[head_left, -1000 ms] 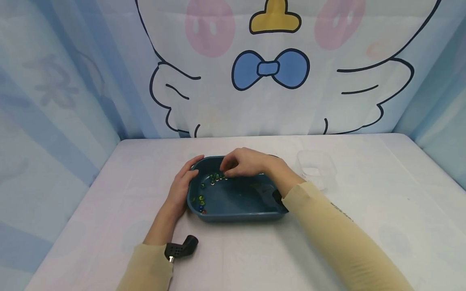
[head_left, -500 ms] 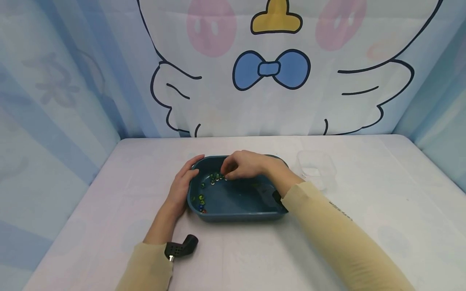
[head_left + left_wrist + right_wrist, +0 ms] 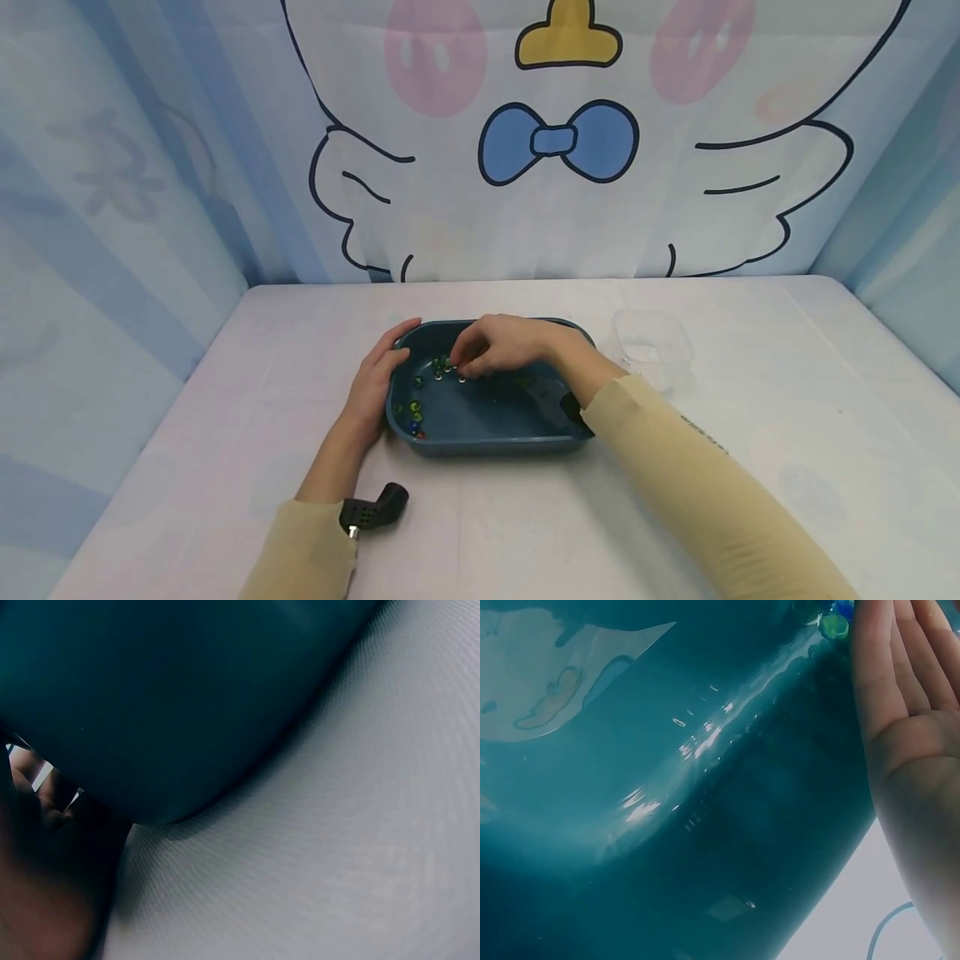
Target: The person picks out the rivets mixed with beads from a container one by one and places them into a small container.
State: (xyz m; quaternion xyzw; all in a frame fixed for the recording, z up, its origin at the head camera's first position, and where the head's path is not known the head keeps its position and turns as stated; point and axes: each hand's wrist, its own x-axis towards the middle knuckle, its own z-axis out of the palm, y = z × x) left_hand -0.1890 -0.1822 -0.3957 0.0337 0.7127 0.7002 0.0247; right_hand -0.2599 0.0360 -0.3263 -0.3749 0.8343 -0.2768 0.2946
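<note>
A blue-green plastic basin (image 3: 495, 417) stands on the table. My left hand (image 3: 369, 387) grips its left rim, thumb over the edge and fingers along the outside wall. Small glass marbles (image 3: 439, 367), mostly green, lie along the basin's back and left inside edges, with a blue and a red one at the front left corner. Inside the basin my right hand (image 3: 498, 346) reaches down among the back marbles, its fingers bent towards the thumb. Green and blue marbles (image 3: 835, 627) sit beside these fingers in the right wrist view. The fingertips are hidden, so a held marble cannot be made out.
Right of the basin, behind my right forearm, stands a clear plastic box (image 3: 663, 346). A white cloth (image 3: 795, 442) covers the table. A printed curtain (image 3: 555, 225) closes off the back. Glossy reflections show on the basin's inside.
My right hand has moved slightly down and left among the marbles. One marble now shows apart, just below its fingers. My left hand and the basin have stayed in place.
</note>
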